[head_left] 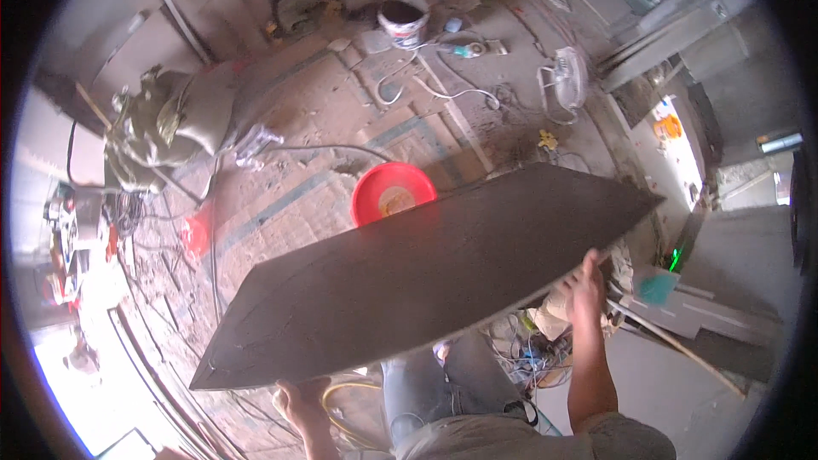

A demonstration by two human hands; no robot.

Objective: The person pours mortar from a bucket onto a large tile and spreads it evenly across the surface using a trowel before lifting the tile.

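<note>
A large, flat dark grey slab (426,273) is held up in front of my body, its long side running from lower left to upper right. My left hand (302,405) grips its near edge toward the left end, with part of the fingers hidden under it. Farther right along that same edge, my right hand (584,290) is closed on the slab, fingers over the rim. Thin streaks mark the slab's left part. Just beyond the far edge stands a red basin (388,192) with something yellowish inside, partly covered by the slab.
A white bucket (403,21) stands at the back, near a small power tool (469,48) with a white cord. A white fan (567,83) is at the back right. Sacks (158,132) lie at the left. Cables and debris litter the dusty floor. A long pole (677,347) leans at the right.
</note>
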